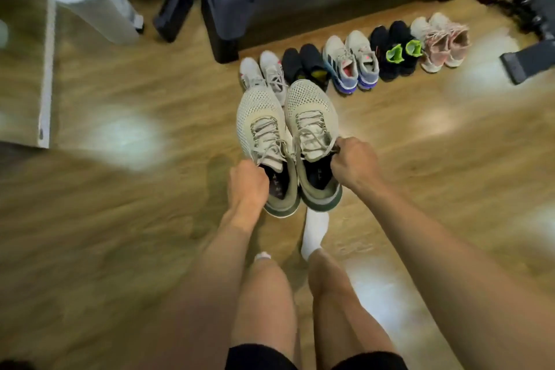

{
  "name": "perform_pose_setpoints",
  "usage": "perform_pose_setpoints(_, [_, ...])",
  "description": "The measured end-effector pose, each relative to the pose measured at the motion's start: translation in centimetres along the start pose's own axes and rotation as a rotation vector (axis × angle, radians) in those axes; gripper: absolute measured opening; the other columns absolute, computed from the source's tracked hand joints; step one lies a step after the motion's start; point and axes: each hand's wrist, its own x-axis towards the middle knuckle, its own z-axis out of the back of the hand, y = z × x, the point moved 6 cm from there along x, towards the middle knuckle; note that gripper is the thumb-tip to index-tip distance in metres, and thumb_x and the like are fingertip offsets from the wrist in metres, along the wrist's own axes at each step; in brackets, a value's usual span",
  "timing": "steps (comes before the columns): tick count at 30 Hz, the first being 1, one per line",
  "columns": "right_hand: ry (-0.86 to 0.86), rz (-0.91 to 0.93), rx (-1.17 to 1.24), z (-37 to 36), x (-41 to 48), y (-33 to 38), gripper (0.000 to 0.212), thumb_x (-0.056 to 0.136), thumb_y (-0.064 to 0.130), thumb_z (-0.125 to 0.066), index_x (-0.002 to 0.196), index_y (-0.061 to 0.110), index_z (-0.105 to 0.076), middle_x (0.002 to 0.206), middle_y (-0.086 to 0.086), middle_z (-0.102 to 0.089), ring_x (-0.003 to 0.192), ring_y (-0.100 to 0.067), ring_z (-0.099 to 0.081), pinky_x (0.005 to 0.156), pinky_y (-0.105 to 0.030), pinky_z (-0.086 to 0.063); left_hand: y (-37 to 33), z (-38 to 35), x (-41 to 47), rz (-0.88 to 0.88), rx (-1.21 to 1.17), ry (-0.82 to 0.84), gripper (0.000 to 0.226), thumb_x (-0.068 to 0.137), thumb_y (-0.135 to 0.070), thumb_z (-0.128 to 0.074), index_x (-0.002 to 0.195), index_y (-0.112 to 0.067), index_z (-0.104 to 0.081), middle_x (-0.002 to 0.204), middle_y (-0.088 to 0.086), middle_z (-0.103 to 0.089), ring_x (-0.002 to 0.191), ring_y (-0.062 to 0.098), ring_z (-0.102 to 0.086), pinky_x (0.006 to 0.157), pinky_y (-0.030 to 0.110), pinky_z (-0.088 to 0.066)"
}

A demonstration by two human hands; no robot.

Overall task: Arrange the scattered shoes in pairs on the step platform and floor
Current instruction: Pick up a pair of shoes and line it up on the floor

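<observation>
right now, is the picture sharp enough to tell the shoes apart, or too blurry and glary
Head view: the held pair, left hand and right hand are fairly sharp; the floor is streaked with motion blur and has white glare patches; the row of shoes by the platform is soft, but its colours can be told apart.

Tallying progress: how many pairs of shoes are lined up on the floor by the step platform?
5, left to right: white pair, partly hidden behind the held shoes; black pair; grey-blue pair; black-green pair; pink pair.
</observation>
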Motion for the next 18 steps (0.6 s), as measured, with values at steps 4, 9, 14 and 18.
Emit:
perform_pose_setpoints(4, [0.054, 0.027, -0.016, -5.8, 8.0, -2.1, 0.025, 0.083, 0.008, -0.045, 0.102, 0.006, -0.061, 0.104, -0.02, -0.063, 0.095, -0.037, -0.057, 0.066, -0.028, -0.033, 1.8, -7.1, 6.3, 0.059, -0.022, 0.021, 0.024, 0.093, -0.011, -0.043, 0.094, 0.004, -0.062, 0.089, 0.019, -0.062, 0.067, 0.028, -0.045, 0.063, 0.03, -0.035])
perform_pose_setpoints(9, [0.173, -0.009, -0.002, -15.5, 18.4, -5.4, 0.029, 0.084, 0.01, -0.044, 0.106, 0.006, -0.062, 0.108, -0.023, -0.062, 0.099, -0.04, -0.056, 0.075, -0.031, -0.042, 4.6, -16.5, 14.8, 0.135, 0.003, 0.033, 0.023, 0.093, -0.012, -0.045, 0.093, 0.004, -0.062, 0.088, 0.021, -0.064, 0.074, 0.032, -0.056, 0.06, 0.03, -0.031])
perform_pose_setpoints(14, [0.231, -0.067, 0.022, -24.3, 26.2, -7.0, 0.029, 0.089, 0.015, -0.044, 0.111, 0.006, -0.061, 0.108, -0.021, -0.062, 0.1, -0.037, -0.057, 0.076, -0.029, -0.042, 6.6, -23.2, 22.5, 0.13, 0.039, 0.065, 0.026, 0.097, -0.019, -0.042, 0.106, -0.002, -0.059, 0.1, 0.014, -0.064, 0.096, 0.031, -0.06, 0.065, 0.021, -0.032])
perform_pose_setpoints(18, [0.243, -0.07, 0.009, -29.2, 30.7, -7.5, 0.027, 0.088, 0.011, -0.046, 0.11, 0.007, -0.06, 0.11, -0.019, -0.062, 0.101, -0.036, -0.057, 0.078, -0.03, -0.043, 7.9, -27.0, 27.0, 0.243, -0.122, 0.124, 0.027, 0.1, -0.018, -0.038, 0.116, -0.002, -0.053, 0.104, 0.008, -0.057, 0.089, 0.02, -0.052, 0.059, 0.015, -0.029])
